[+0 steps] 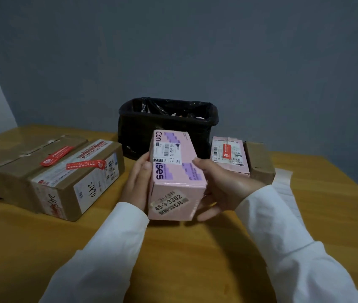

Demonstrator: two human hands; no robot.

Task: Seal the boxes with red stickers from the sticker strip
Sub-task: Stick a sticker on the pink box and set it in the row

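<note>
A pink box [174, 176] with purple patches and barcode labels is held between both hands in the middle of the wooden table [195, 248]. My left hand [137, 184] presses its left side. My right hand [221, 186] grips its right side, thumb on the top edge. No red sticker shows on its top. On the left are two brown boxes, the far one [20, 158] and the near one [79, 180], each with a red sticker on top. A second pink box [230, 156] at the right carries a red sticker. The white sticker strip [285, 189] lies at the right.
A black bin [167, 125] lined with a black bag stands behind the held box. A small brown box [260, 160] sits beside the second pink box. A grey wall rises behind the table; the table's right edge runs diagonally at the far right.
</note>
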